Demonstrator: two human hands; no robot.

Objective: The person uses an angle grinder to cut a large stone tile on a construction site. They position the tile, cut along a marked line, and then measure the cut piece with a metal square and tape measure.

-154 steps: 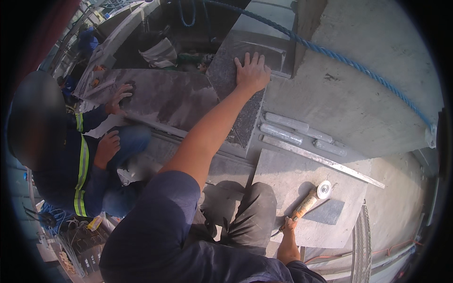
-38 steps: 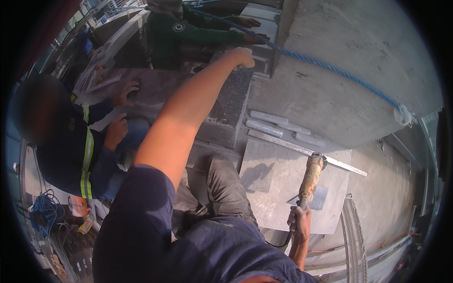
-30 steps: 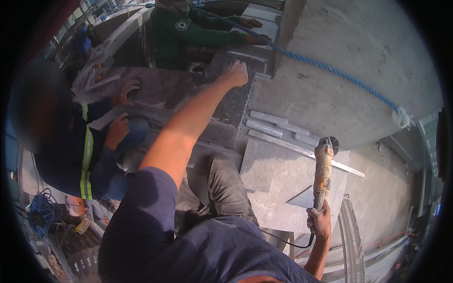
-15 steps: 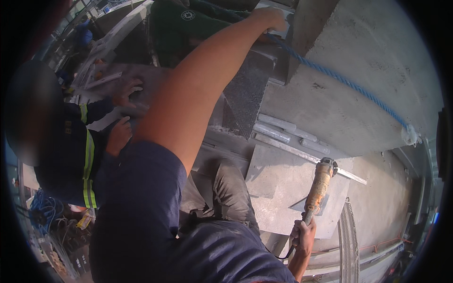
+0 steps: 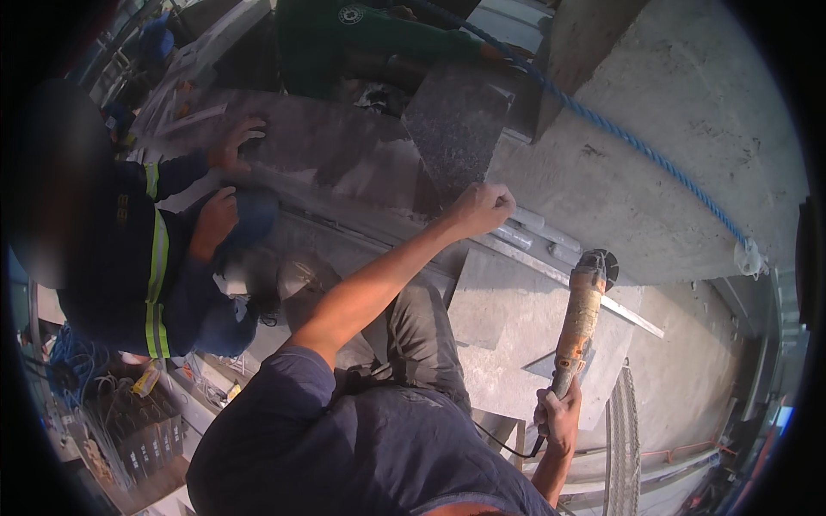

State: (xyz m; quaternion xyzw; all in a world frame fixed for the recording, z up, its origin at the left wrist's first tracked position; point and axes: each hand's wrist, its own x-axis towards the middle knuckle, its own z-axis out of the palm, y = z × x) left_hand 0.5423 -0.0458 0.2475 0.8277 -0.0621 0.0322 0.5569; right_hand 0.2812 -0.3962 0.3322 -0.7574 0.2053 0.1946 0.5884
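Observation:
My right hand [image 5: 561,414] is wrapped round the rear grip of a worn orange angle grinder [image 5: 580,322]. Its disc end points away from me, above a pale slab [image 5: 490,378] and close to a long straight metal bar [image 5: 632,316]. My left hand [image 5: 482,209] is held out in front with its fingers curled closed; whatever may be inside them is hidden. Under and beyond that hand lies a dark speckled stone piece [image 5: 456,129]. Several pale tubes [image 5: 516,236] rest beside the bar, just right of my left hand.
On the left a co-worker in a dark top with reflective stripes [image 5: 157,284] holds both hands over a dusty board [image 5: 318,142]. Another person in a green top [image 5: 344,52] is at the far side. A blue rope [image 5: 637,153] crosses a concrete block [image 5: 688,95]. A perforated metal strip [image 5: 623,430] lies right.
My left hand has come down and back toward me, away from the blue rope, and its arm is lower. The grinder has shifted slightly, its head now tilted a little farther away.

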